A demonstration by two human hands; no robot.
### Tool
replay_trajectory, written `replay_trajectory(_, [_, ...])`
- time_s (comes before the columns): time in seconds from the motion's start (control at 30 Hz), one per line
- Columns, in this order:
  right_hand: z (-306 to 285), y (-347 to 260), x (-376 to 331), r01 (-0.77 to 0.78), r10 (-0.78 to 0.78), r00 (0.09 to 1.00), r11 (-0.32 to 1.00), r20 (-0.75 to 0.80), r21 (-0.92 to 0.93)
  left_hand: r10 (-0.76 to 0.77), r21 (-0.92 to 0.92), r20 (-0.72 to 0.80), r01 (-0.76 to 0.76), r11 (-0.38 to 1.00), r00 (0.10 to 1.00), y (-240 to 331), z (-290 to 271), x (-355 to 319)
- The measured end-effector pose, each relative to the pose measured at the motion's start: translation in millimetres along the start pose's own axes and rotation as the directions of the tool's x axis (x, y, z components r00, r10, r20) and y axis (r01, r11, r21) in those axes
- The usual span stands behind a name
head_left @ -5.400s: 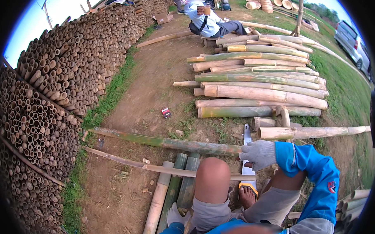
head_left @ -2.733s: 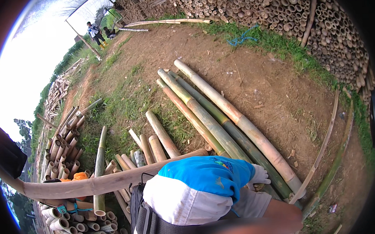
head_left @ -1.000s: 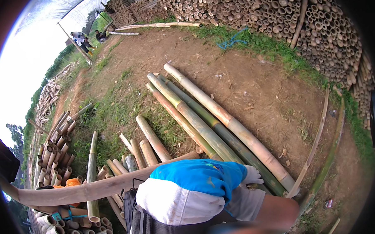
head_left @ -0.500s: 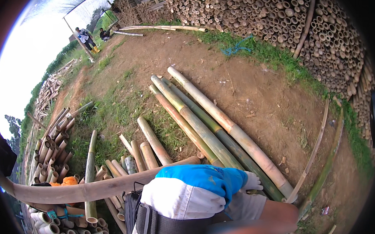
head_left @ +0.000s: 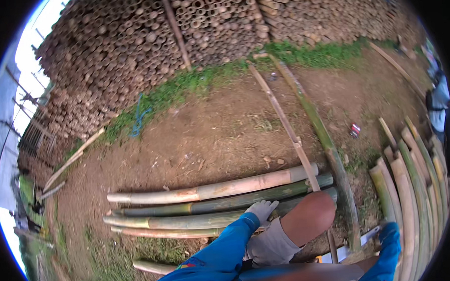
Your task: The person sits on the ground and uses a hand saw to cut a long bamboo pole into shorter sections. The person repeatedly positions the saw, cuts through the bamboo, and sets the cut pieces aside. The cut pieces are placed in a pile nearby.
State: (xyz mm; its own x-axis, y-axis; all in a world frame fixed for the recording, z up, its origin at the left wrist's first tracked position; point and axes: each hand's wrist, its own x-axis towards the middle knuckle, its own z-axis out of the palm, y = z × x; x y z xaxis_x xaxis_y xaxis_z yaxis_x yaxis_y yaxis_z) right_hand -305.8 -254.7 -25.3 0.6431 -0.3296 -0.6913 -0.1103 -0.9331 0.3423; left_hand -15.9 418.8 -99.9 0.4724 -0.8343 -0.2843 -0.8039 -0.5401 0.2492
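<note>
My left hand (head_left: 262, 210), in a white glove, lies beside my bent knee with its fingers stretched out and apart. It is over or against the near green bamboo poles (head_left: 215, 220); contact is hard to tell. Nothing shows in its grasp. On the right a blue sleeve (head_left: 389, 241) comes up from the lower edge, but no right hand can be seen. Between my knee and that sleeve lies a flat pale metal blade (head_left: 344, 254), partly hidden by my leg and a bamboo strip. Beyond the left hand rests a pale bamboo pole (head_left: 212, 190).
A long green bamboo piece (head_left: 321, 132) and a narrow split strip (head_left: 281, 111) run away across the dirt. More bamboo poles (head_left: 408, 198) are gathered at right. A tall bamboo stack (head_left: 216, 32) stands behind grass, with blue rope (head_left: 140, 118). A person (head_left: 437, 103) is at the far right.
My view has swung to the right, bringing in the poles at right, the blade and the blue sleeve. The gloved left hand stays near the knee and the poles.
</note>
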Motion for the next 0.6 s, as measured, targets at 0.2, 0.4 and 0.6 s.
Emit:
replay_trajectory(0.2, [73, -18, -29, -0.179, 0.254, 0.963, 0.855, -0.093, 0.486, -0.055, 0.079, 0.065, 0.049, 0.996, 0.996, -35, 69, 27])
replay_trajectory(0.4, [5, -27, -19, -0.501, 0.644, 0.756, 0.455, 0.117, 0.736, -0.089, 0.097, 0.056, 0.083, 0.992, 0.994, -55, 93, 25])
replay_trajectory(0.6, [-21, -17, -49, -0.347, 0.75, 0.662, 0.315, -0.007, 0.883, -0.093, 0.095, 0.03, 0.09, 0.991, 0.995, -59, 93, 32])
